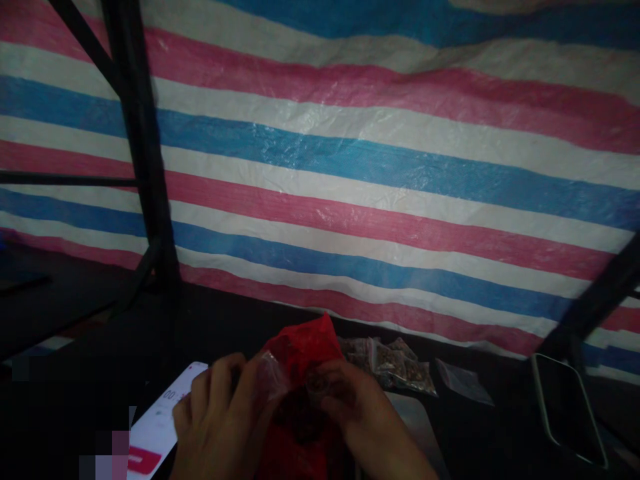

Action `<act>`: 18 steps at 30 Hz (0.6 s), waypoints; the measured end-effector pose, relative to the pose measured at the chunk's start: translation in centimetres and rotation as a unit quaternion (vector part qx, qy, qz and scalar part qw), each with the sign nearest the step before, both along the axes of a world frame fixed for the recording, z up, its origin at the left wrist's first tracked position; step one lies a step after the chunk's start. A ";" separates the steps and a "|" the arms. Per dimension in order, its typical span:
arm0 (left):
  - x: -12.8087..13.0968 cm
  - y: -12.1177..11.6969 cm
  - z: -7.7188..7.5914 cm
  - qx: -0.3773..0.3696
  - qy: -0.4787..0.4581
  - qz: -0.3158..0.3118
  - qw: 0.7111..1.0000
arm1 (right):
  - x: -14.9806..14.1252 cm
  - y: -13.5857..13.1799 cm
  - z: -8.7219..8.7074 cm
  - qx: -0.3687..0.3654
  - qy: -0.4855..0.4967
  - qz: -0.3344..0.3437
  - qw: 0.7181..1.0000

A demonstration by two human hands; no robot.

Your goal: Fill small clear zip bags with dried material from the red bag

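My left hand (220, 413) is closed, pinching a small clear plastic bag (273, 375) over the left side of a red plastic bag (313, 337). The red bag stands open and holds something dark (300, 420), too dim to make out. At the red bag's mouth, my right hand (363, 410) has its fingers curled round a small, clear, rounded object (317, 383), perhaps a little cup. Behind my right hand lie several small zip bags (393, 363) filled with brown bits. To their right is a flat, clear zip bag (465, 381).
A lit phone (167, 413) showing a timer lies at the left. Another phone (570, 410), its screen dark, is at the right. Partly under my right arm is a flat grey surface (413, 417). A striped plastic sheet (380, 173) hangs behind, beside a dark post (145, 147).
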State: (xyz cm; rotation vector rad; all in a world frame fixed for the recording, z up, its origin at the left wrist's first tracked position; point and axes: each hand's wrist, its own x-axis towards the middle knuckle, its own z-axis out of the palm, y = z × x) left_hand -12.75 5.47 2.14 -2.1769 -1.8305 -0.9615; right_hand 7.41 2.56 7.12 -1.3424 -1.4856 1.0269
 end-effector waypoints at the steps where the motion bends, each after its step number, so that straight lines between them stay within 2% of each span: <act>1: 0.2 -0.2 0.1 0.000 0.033 -0.007 0.999 | 0.1 -0.3 0.8 0.002 0.012 0.003 1.000; 4: 0.7 -0.2 -0.2 -0.026 0.054 -0.057 0.997 | 0.5 -1.1 2.3 0.008 0.029 0.008 1.000; 6: 0.9 0.3 -0.7 -0.047 0.033 -0.076 0.995 | 0.6 -1.4 2.4 0.010 0.022 0.010 1.000; 12: 1.7 1.2 -1.6 -0.081 0.054 -0.168 0.981 | 1.0 -1.0 0.2 0.017 -0.037 -0.035 0.999; 15: 2.2 1.2 -1.6 -0.103 0.042 -0.177 0.978 | 1.2 -0.9 -0.3 0.020 -0.052 -0.047 0.997; 18: 2.8 1.0 -1.8 -0.093 0.041 -0.178 0.979 | 1.1 -1.0 0.0 0.023 -0.079 -0.035 0.996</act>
